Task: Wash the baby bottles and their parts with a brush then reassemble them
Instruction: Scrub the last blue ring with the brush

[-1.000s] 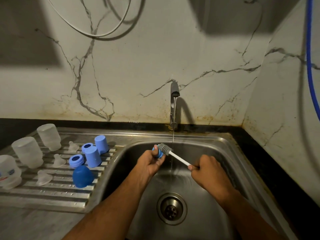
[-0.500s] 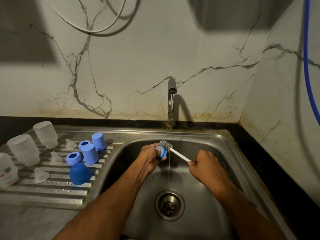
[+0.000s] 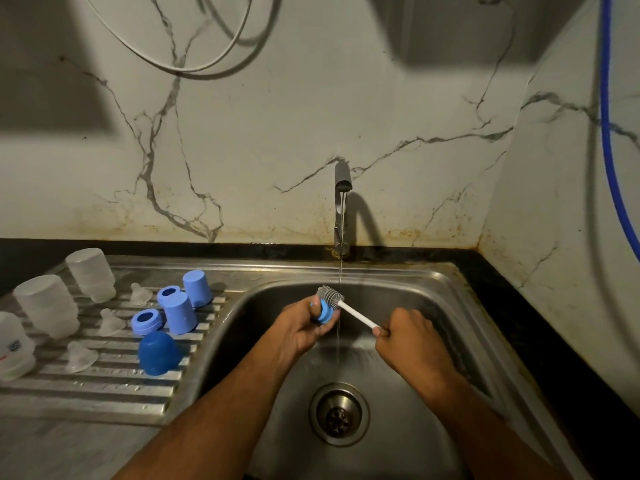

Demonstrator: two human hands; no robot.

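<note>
My left hand [image 3: 298,329] has a tight grip on the blue ring [image 3: 325,311] over the sink [image 3: 433,282]. My right hand [image 3: 408,336] grips the brush [image 3: 330,295] handle. The wet ring could slip and drop down by the drain [image 3: 338,414].

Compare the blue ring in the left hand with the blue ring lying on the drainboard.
The held blue ring is gripped by the left hand over the sink, tilted, with the brush against it. The drainboard ring lies flat and untouched, its centre hole facing up. Both are the same light blue.
</note>
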